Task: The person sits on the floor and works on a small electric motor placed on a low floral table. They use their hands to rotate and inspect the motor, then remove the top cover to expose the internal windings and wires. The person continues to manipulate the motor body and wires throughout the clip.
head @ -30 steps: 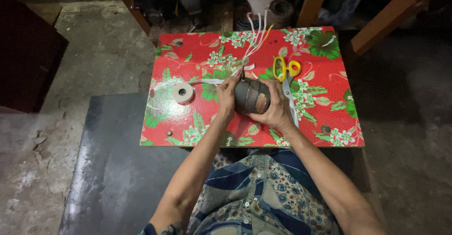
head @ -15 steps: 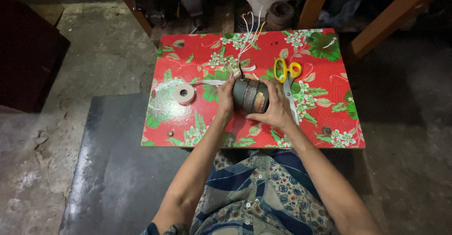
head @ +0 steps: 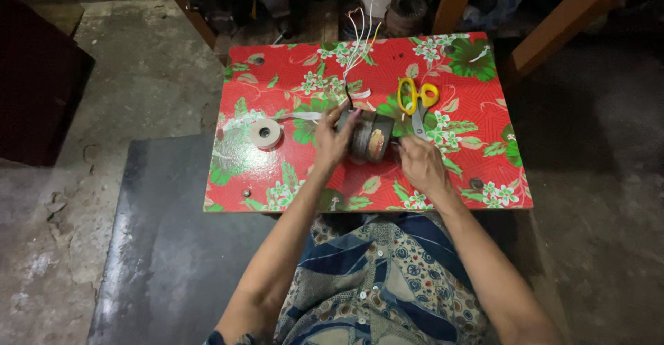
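Grip, left hand: the left hand [head: 332, 141] is being pressed against the near left side of a dark round motor part [head: 366, 136], fingers curled onto its top edge; whether it is fully clasped cannot be told.
Grip, right hand: the right hand [head: 420, 165] is being rested at the part's 4 o'clock side, fingers loosely bent and touching its right edge; nothing else is being held.
Motor part: it is being kept on the middle of the red flowered table [head: 277, 179], between both hands, lying on its side.
Wires: thin white and yellow wires [head: 357, 37] are being trailed from the part towards 12 o'clock, past the table's far edge.
Tape roll: a white tape roll [head: 265, 133] is lying at 9 o'clock of the part, well apart from the left hand, with a white strip [head: 301, 116] being stretched from it towards the part.
Scissors: yellow-handled scissors [head: 417, 99] are lying just beside the part at 1 o'clock, untouched.
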